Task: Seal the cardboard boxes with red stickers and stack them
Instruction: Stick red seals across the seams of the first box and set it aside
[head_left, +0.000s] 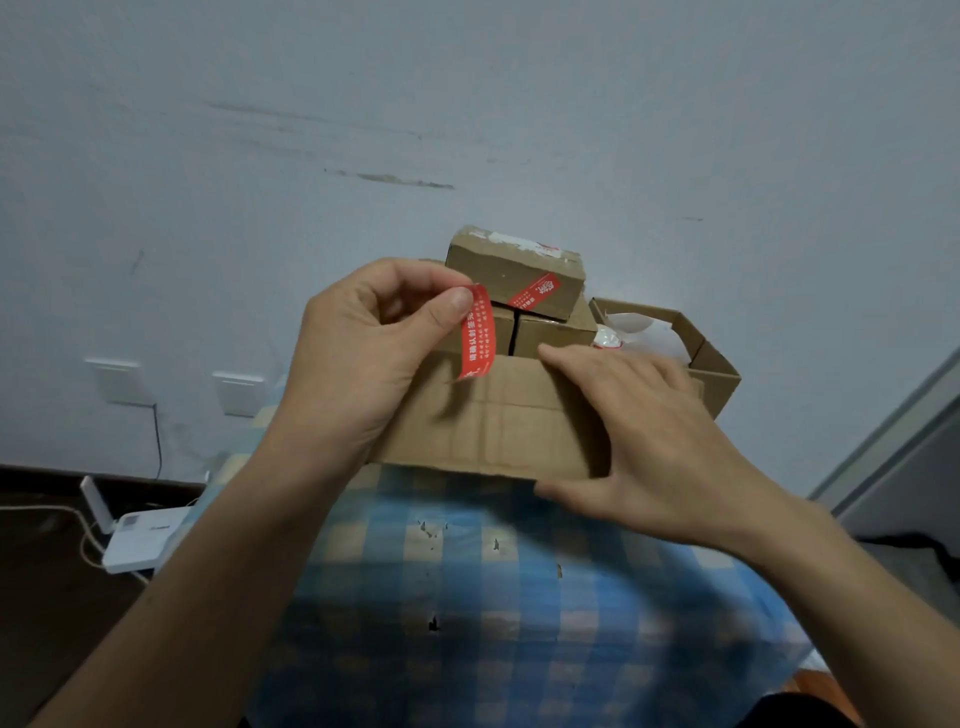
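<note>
Done so far: directly behind the front box (483, 421) stands a stack of 3 closed boxes. The top box (511, 275) carries a red seal (535, 292) over its near edge. I cannot tell whether the 2 lower boxes (556, 330) are sealed.
Left to do: the front box shows no sticker on its lid, so by my reading it needs sealing and then a place on the stack. Behind it and to the right, an open box (696, 353) with raised flaps and white contents looks unsealed too.
Red sticker (475, 332): hangs upright over the front box's far edge, left of its middle. Whether its lower tip touches the cardboard, I cannot tell.
Left hand (363, 343): thumb and forefinger pinch the sticker's upper end, with the other fingers curled behind.
Right hand (639, 431): fingers lie straight on the right part of the front box's lid, thumb spread along its near lower edge, steadying it.
Sticker against grip: nearly all of the strip hangs free below the pinch.
Support: a blue checked cloth (467, 571) lies under the front box.
</note>
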